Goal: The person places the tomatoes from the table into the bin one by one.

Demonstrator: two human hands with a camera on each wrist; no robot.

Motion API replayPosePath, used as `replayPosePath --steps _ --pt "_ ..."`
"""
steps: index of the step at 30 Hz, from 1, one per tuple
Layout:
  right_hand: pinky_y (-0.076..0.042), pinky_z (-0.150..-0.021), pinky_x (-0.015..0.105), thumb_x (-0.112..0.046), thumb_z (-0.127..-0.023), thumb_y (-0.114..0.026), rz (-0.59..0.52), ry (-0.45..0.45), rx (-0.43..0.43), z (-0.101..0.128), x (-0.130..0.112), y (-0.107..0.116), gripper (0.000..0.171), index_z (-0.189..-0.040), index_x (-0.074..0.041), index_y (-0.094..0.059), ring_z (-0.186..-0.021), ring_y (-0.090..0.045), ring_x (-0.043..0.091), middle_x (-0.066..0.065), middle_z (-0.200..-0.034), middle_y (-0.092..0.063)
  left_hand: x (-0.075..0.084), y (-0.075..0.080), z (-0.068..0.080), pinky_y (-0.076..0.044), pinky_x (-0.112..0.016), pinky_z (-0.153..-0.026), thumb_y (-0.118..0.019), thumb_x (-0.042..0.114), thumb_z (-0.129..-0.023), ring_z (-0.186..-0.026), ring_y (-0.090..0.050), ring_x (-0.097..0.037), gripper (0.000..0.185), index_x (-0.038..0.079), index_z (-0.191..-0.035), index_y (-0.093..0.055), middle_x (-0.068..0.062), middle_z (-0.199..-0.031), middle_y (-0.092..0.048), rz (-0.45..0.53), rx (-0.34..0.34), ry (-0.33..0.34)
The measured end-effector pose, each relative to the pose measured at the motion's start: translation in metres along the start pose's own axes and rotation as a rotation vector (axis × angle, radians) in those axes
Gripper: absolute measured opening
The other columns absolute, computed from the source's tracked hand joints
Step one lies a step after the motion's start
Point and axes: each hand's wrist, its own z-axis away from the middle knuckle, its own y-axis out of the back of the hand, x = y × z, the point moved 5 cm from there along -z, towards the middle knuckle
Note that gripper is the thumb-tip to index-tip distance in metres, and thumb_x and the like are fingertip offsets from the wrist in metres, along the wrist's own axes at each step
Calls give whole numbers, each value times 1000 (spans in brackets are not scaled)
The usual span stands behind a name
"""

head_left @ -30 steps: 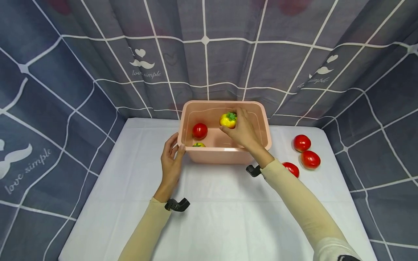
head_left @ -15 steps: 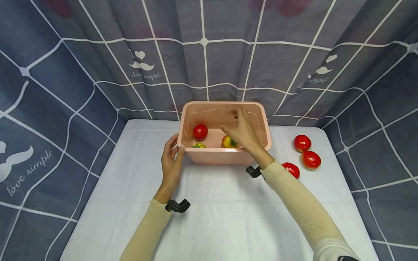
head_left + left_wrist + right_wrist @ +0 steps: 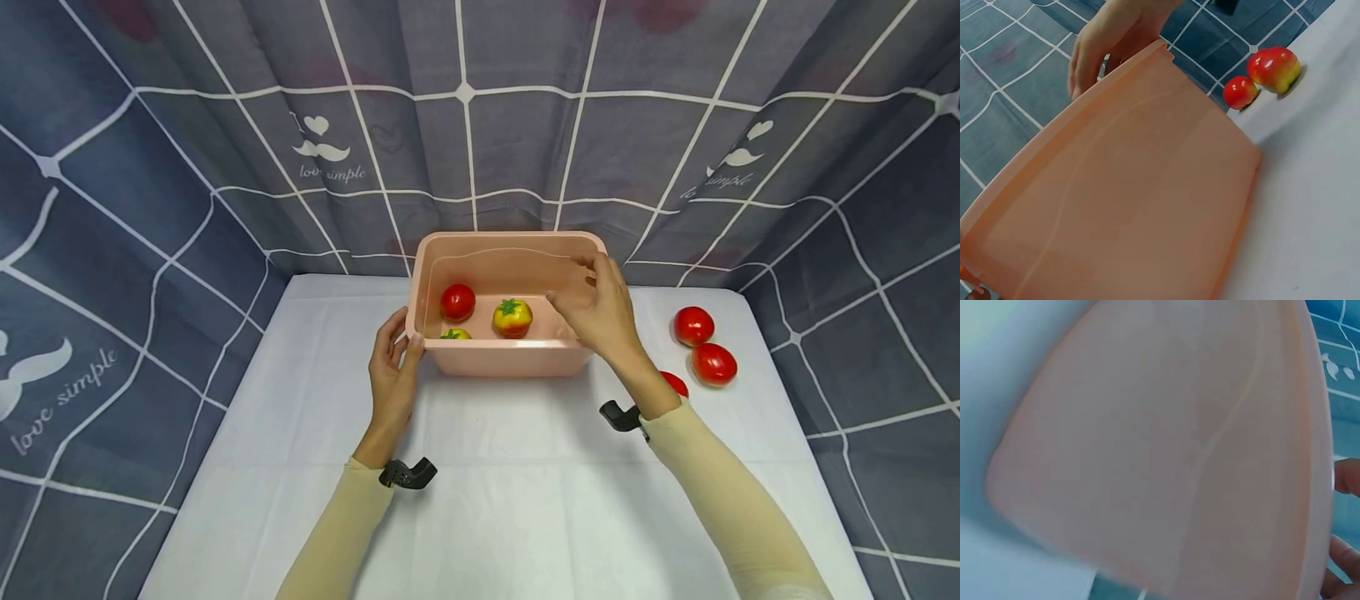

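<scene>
A pink plastic box (image 3: 517, 361) stands near the back of the white table. In it lie a red tomato (image 3: 457, 302), a yellow-red tomato with a green leafy top (image 3: 512, 318), and a second yellow one (image 3: 455, 333) mostly hidden by the front wall. My left hand (image 3: 393, 367) holds the box's left front corner, thumb at the front rim. Over the box's right end hovers my right hand (image 3: 603, 312), fingers loosely bent with nothing between them. In the left wrist view, that hand (image 3: 1119, 40) shows beyond the rim.
To the right of the box lie two red tomatoes, one farther back (image 3: 693, 326) and one nearer (image 3: 714, 365). A third red tomato (image 3: 675, 383) is partly covered by my right wrist. A grey checked curtain (image 3: 517, 158) closes off the back and sides of the table (image 3: 495, 517).
My right hand let go of the yellow-red tomato, which dropped into the box and settled upright near the middle. The hand then moved right. My left hand stayed at the corner.
</scene>
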Motion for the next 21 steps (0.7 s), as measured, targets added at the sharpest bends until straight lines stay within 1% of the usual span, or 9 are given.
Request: replayPosePath --steps 2,4,6,8,11,14,18,21 --pt "-52 -120 54 -18 -87 -89 -40 14 66 6 7 12 64 -141 -4 -57 -134 -60 39 20 -138 -57 0 1 0 -59 -20 -108 -66 14 -108 -146 -54 -39 55 19 -160 -49 -6 -161 -49 3 2 -1" --pt "-52 -121 52 -14 -89 -87 -97 22 131 13 15 25 61 -141 -1 -57 -135 -58 36 21 -140 -56 0 1 0 -59 -20 -108 -66 16 -108 -145 -54 -39 55 20 -160 -49 -6 -161 -49 3 0 -1" --pt "-52 -122 49 -12 -93 -83 -144 12 185 22 25 37 57 -142 0 -56 -137 -56 33 20 -141 -56 1 1 -1 -59 -19 -108 -67 16 -108 -144 -55 -38 55 20 -160 -49 -5 -161 -49 -4 3 0" --pt "-52 -123 44 -12 -98 -77 -156 -18 221 32 37 50 52 -143 0 -55 -140 -55 31 17 -145 -56 0 0 -1 -58 -18 -108 -67 15 -108 -144 -55 -37 55 20 -160 -49 -5 -161 -49 -11 2 -1" --pt "-51 -124 37 -15 -102 -71 -111 -72 227 48 57 63 47 -144 -1 -54 -142 -55 30 15 -148 -57 0 -2 -2 -58 -17 -108 -66 13 -108 -144 -56 -35 55 19 -159 -49 -5 -161 -50 -16 8 -1" --pt "-49 -124 27 -17 -103 -71 -38 -113 214 65 77 71 46 -143 0 -55 -140 -56 30 15 -146 -59 -1 -2 -1 -58 -17 -107 -66 11 -108 -144 -56 -34 55 20 -159 -49 -5 -161 -50 -14 12 5" --pt "-45 -120 13 -16 -104 -69 16 -157 199 86 101 75 43 -142 0 -56 -137 -56 30 17 -144 -60 -1 -2 -1 -58 -17 -107 -65 10 -108 -144 -56 -34 55 19 -160 -49 -5 -161 -50 -20 15 7" --pt "-40 -118 8 -16 -104 -69 33 -195 195 100 115 76 43 -142 -1 -57 -139 -56 30 16 -145 -62 -2 -2 -1 -58 -16 -107 -65 10 -108 -144 -55 -35 55 19 -160 -49 -5 -161 -50 -24 13 2"
